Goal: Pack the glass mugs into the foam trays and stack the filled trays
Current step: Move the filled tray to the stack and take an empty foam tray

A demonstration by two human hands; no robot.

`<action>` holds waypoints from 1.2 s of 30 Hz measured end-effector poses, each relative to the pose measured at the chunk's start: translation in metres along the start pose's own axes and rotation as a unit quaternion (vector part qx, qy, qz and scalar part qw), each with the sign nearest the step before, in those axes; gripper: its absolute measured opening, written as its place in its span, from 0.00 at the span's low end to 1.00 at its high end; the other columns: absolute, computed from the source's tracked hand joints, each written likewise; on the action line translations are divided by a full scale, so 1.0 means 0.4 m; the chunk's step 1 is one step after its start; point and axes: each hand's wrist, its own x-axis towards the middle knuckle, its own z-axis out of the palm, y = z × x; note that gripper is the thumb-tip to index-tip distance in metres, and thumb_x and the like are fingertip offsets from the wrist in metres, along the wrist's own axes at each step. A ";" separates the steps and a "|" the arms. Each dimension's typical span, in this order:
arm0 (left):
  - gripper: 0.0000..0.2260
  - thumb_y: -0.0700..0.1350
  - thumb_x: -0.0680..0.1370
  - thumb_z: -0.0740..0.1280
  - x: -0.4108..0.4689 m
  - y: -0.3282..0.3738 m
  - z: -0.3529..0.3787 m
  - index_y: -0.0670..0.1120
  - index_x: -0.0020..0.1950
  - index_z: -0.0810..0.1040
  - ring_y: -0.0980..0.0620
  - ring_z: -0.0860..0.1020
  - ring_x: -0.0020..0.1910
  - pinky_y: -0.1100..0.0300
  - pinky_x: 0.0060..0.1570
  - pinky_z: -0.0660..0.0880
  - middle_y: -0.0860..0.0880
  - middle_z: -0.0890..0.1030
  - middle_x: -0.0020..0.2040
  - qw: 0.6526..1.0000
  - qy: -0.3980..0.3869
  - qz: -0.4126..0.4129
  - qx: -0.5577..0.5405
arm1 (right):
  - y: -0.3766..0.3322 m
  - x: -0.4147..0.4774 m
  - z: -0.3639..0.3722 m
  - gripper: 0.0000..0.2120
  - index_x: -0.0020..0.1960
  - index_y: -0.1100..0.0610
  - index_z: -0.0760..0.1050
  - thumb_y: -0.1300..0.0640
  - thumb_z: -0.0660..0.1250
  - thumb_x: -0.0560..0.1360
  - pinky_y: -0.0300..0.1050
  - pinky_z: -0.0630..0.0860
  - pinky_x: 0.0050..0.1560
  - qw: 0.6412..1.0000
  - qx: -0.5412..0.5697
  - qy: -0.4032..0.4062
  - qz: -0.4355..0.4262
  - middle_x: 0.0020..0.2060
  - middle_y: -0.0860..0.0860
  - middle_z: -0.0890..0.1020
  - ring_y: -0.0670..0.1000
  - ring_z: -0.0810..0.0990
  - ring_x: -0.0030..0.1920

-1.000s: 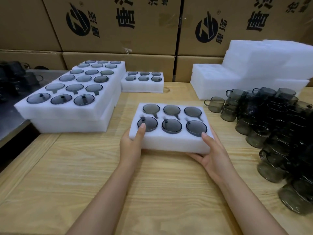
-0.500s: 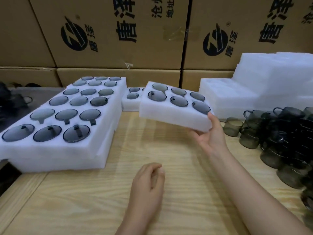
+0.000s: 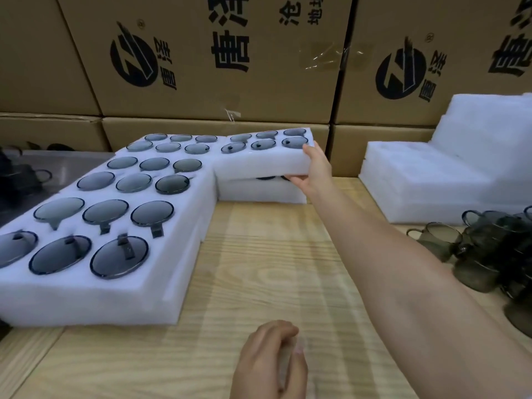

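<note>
Stacking step: at twelve o'clock the right hand (image 3: 312, 171) pinches the right end of a filled foam tray (image 3: 259, 165), tilted over a lower tray (image 3: 259, 192); the left hand (image 3: 270, 361) rests loosely curled, empty, at six o'clock; next, probably level it and lower squarely.

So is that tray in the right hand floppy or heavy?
Probably stiff: the filled tray looks flat though the right hand grips one end. Likely light, as one hand holds it. Its glass mugs sit in pockets, unlikely to slide.
</note>
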 end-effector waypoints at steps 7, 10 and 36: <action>0.14 0.51 0.66 0.61 0.000 0.001 0.001 0.47 0.42 0.83 0.64 0.76 0.40 0.73 0.42 0.73 0.58 0.82 0.40 0.998 -0.039 0.037 0.046 | 0.051 0.046 -0.063 0.40 0.75 0.50 0.55 0.49 0.73 0.70 0.54 0.70 0.66 0.952 -0.290 -0.052 -0.079 0.69 0.50 0.68 0.51 0.69 0.67; 0.14 0.51 0.66 0.61 -0.001 0.004 0.002 0.47 0.41 0.83 0.64 0.75 0.42 0.74 0.44 0.71 0.57 0.82 0.40 0.996 -0.039 0.048 0.057 | 0.069 0.055 -0.065 0.46 0.74 0.49 0.57 0.42 0.76 0.63 0.50 0.66 0.66 0.864 -0.483 0.068 -0.125 0.67 0.52 0.66 0.53 0.65 0.67; 0.08 0.40 0.72 0.66 -0.014 0.014 -0.017 0.43 0.49 0.81 0.59 0.76 0.48 0.68 0.52 0.69 0.54 0.80 0.46 0.995 -0.090 -0.027 0.019 | -0.228 -0.146 -0.361 0.10 0.57 0.64 0.71 0.60 0.61 0.78 0.51 0.63 0.64 0.495 -0.818 0.219 -0.195 0.59 0.62 0.71 0.62 0.69 0.59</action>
